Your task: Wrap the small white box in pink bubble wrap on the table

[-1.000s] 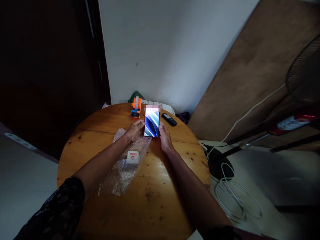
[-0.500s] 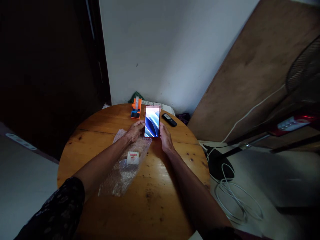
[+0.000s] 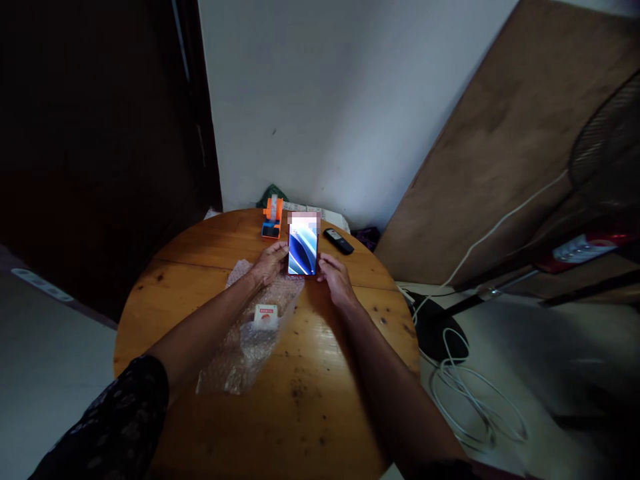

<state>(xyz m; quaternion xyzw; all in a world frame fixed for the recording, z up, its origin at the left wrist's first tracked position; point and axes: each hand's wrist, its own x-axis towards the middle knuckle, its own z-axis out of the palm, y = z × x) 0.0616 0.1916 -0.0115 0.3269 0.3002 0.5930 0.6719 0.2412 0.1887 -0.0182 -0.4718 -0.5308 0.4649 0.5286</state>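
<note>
A smartphone (image 3: pixel 303 250) with a lit blue screen stands upright above the round wooden table (image 3: pixel 320 373). My left hand (image 3: pixel 270 263) grips its left edge with curled fingers. At the lower right corner of the phone my right hand (image 3: pixel 336 280) has its fingers close to the edge, and I cannot see whether they still touch it. Under my left forearm lies a sheet of bubble wrap (image 3: pixel 250 333) with a small white box (image 3: pixel 265 315) on it.
An orange and blue tape dispenser (image 3: pixel 273 217) and a black remote (image 3: pixel 339 241) lie at the table's far edge. A brown board (image 3: pixel 500 153) leans on the wall at right. A fan (image 3: pixel 600 167) and white cables (image 3: pixel 465 393) occupy the floor to the right.
My right hand has slid down and slightly away from the phone's right edge. The phone and my left hand have barely moved.
</note>
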